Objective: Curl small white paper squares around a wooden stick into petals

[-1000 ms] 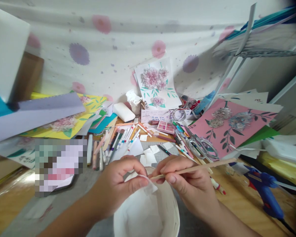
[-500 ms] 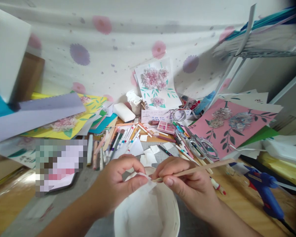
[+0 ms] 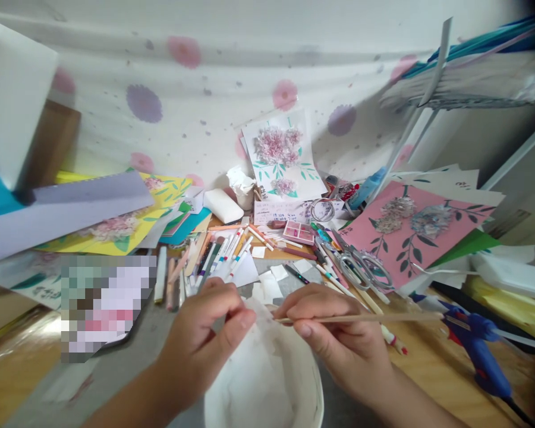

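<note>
My left hand (image 3: 207, 342) pinches a thin piece of white tissue paper (image 3: 262, 333) between thumb and fingers. My right hand (image 3: 339, 339) grips a long thin wooden stick (image 3: 374, 318) that lies almost level, its left tip touching the tissue between my two hands. Both hands hover over a white paper bowl (image 3: 312, 386) at the bottom centre, which holds more white tissue.
Markers and pens (image 3: 218, 252) lie scattered behind my hands. Scissors (image 3: 361, 267) rest on a pink flower card (image 3: 410, 229) to the right. A blue glue gun (image 3: 477, 348) lies at the right on the wooden table. A white flower card (image 3: 280, 154) leans on the back curtain.
The stick has tilted down to nearly level and its far end now reaches the glue gun. My left fingers have closed tighter on the tissue.
</note>
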Motion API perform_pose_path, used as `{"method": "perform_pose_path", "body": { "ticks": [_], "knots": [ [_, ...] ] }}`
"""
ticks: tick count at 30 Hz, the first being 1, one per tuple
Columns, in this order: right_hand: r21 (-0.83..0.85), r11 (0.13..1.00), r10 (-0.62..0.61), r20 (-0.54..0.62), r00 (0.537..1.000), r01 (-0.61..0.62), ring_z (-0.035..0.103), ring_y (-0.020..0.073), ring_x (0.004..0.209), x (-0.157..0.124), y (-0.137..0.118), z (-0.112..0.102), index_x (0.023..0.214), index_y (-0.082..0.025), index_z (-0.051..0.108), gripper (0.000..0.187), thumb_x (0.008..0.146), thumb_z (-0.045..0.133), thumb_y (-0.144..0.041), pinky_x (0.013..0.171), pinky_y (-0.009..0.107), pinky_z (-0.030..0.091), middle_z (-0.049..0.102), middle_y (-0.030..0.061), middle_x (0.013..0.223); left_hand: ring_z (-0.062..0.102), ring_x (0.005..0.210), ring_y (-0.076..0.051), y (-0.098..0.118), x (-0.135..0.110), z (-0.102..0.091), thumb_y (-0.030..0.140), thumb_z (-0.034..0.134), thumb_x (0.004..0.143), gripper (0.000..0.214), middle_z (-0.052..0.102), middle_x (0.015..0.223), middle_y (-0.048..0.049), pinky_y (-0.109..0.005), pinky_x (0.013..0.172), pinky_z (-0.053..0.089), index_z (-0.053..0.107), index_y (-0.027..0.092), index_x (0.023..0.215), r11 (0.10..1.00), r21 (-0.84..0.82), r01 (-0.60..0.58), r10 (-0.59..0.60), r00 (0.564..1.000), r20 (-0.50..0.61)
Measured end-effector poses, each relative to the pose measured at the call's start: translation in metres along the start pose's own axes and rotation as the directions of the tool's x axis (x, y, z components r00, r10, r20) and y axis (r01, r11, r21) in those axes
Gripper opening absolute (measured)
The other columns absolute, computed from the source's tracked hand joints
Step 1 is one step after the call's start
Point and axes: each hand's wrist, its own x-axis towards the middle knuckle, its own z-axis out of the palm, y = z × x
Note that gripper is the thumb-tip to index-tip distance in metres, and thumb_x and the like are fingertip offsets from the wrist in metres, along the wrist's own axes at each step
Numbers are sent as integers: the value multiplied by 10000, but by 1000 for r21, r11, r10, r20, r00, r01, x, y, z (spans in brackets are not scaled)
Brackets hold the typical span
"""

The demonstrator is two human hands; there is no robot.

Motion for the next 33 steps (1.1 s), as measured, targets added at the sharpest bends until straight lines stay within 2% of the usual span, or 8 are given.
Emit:
{"method": "perform_pose_path", "body": {
  "ticks": [4,10,18,24,30,33],
  "knots": [
    [-19,999,-49,46,998,50,726,207,823,-1,-1,1,1064,-242,716,309,847,640,-35,713,334,599,769,72,894,514,645,-169,7,3,3,267,522,882,263,568,598,16,-302,653,370,609,199,644,999,-5,35,-34,994,103],
    [-104,993,-39,121,992,51,729,198,811,-1,-1,3,1061,-260,715,286,858,640,-73,693,314,606,762,73,909,518,620,-159,3,3,5,223,535,835,241,573,586,22,-278,610,373,544,194,597,997,56,50,-55,995,85],
    [-38,998,-57,21,998,57,731,210,812,1,3,2,1024,-226,733,308,821,650,-11,718,334,600,779,80,874,571,655,-161,-1,4,4,168,518,831,191,614,637,23,-275,642,409,617,203,672,999,11,52,-52,993,103],
    [-79,992,-93,82,992,99,729,194,816,-2,4,3,989,-147,734,225,819,663,-18,721,276,592,762,120,877,542,649,-161,0,4,5,245,558,817,174,586,627,30,-267,611,385,562,203,648,995,-2,99,-99,991,85],
    [-121,988,-85,95,992,96,734,190,821,-3,5,3,997,-159,730,224,832,654,-27,719,265,593,757,115,885,515,626,-154,-1,5,6,211,512,836,210,549,617,35,-273,617,384,547,203,629,987,52,149,-154,984,91],
    [-122,989,-80,65,995,88,731,192,817,-4,6,3,1005,-177,729,242,829,655,-27,718,281,593,762,101,879,510,618,-156,-3,5,5,221,512,833,215,540,614,34,-272,604,383,541,204,621,986,60,156,-160,983,84]
  ]
}}
